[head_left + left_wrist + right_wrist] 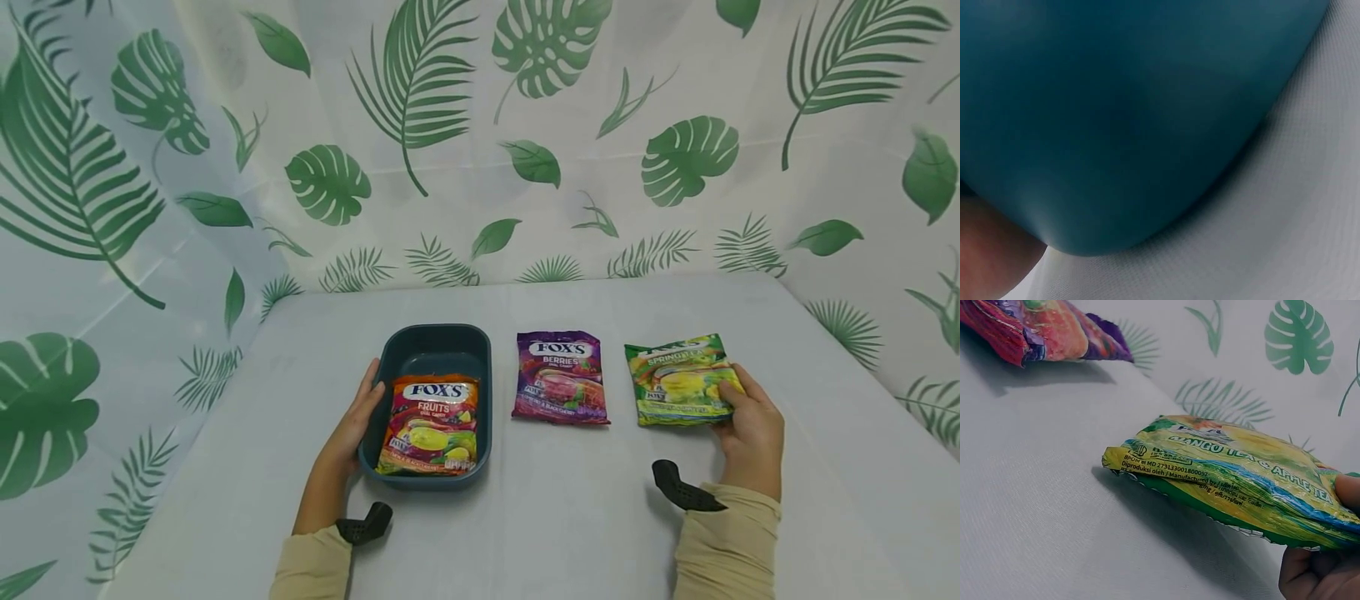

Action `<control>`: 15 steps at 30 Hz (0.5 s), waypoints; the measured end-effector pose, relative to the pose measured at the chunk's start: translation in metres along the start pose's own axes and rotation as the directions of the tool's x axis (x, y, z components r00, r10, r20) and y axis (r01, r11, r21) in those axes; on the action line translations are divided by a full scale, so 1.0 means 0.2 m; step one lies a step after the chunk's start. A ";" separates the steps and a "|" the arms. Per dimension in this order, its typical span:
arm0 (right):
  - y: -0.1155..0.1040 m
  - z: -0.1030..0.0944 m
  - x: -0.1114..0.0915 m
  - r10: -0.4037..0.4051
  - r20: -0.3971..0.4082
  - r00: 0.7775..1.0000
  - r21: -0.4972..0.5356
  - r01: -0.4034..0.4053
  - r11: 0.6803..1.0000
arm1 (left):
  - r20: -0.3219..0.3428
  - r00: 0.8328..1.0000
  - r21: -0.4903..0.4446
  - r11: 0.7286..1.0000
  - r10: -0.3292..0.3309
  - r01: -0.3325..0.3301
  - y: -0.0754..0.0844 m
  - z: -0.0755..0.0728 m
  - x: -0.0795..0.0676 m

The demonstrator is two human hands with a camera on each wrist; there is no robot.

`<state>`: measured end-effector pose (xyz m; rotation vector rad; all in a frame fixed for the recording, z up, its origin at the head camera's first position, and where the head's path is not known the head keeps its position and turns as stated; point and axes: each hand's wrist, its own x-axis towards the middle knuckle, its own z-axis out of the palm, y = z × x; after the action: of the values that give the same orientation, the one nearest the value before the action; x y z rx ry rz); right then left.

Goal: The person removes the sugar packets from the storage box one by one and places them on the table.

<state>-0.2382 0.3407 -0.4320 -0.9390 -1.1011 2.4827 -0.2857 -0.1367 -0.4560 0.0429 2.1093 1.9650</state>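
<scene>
A dark teal plastic container (484, 400) stands on the left of the table. Inside it lies an orange and red bag of Fox's Fruits candy (429, 425). My left hand (356, 421) holds the container's left side, thumb at the rim; the left wrist view is filled by the container's outer wall (1122, 125). My right hand (752, 429) grips the right end of a green and yellow bag of Fox's candy (678, 383), thumb on top and fingers beneath. In the right wrist view, this bag (1229, 475) tilts up at the gripped end, with a shadow below.
A purple bag of Fox's Berries candy (561, 379) lies flat between the container and the green bag. White cloth covers the table (555, 517). A leaf-patterned curtain (450, 208) rises behind and along both sides.
</scene>
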 end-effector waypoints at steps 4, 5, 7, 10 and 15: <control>0.00 0.00 0.00 0.005 -0.002 1.000 -0.003 -0.005 1.000 | -0.006 1.000 0.003 1.000 -0.002 0.002 0.00 0.00 0.00; 0.00 0.00 0.00 0.005 -0.001 1.000 -0.002 -0.005 1.000 | -0.006 1.000 0.003 1.000 -0.002 0.002 0.00 0.00 0.00; 0.00 0.00 0.00 0.005 -0.007 1.000 0.004 -0.005 1.000 | -0.004 1.000 0.000 1.000 -0.001 0.001 0.00 0.00 0.00; 0.01 0.00 0.02 -0.002 -0.024 1.000 0.014 0.002 1.000 | 0.001 1.000 -0.010 1.000 0.002 -0.002 0.00 0.00 0.00; 0.01 -0.01 0.04 -0.024 -0.094 0.995 -0.013 0.023 1.000 | 0.004 1.000 -0.028 1.000 0.003 -0.003 0.00 0.00 0.00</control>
<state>-0.2434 0.3439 -0.4390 -1.0298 -1.0907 2.3895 -0.2850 -0.1363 -0.4555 0.0447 2.0804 1.9942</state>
